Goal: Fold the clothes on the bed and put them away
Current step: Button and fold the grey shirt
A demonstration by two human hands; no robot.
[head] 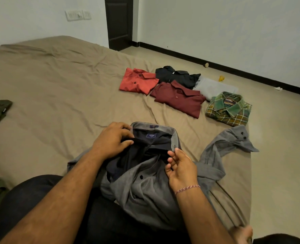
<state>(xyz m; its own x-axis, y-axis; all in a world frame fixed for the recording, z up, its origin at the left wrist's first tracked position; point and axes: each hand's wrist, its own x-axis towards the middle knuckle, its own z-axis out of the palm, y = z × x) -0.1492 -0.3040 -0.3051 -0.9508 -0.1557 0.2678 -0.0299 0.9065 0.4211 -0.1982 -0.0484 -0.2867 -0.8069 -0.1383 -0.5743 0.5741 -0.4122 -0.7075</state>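
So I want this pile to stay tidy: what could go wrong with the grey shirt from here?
The grey button-up shirt lies bunched on the lap, so creases may get folded in. Its loose sleeve trails toward the bed edge and could slide off. The left hand and right hand hold only the collar area.

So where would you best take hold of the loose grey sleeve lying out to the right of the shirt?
At the cuff end of the grey button-up shirt's sleeve, I'd judge: it lies flat and free on the tan bedsheet. The right hand, nearest it, could reach out to the right and pinch the buttoned cuff edge.
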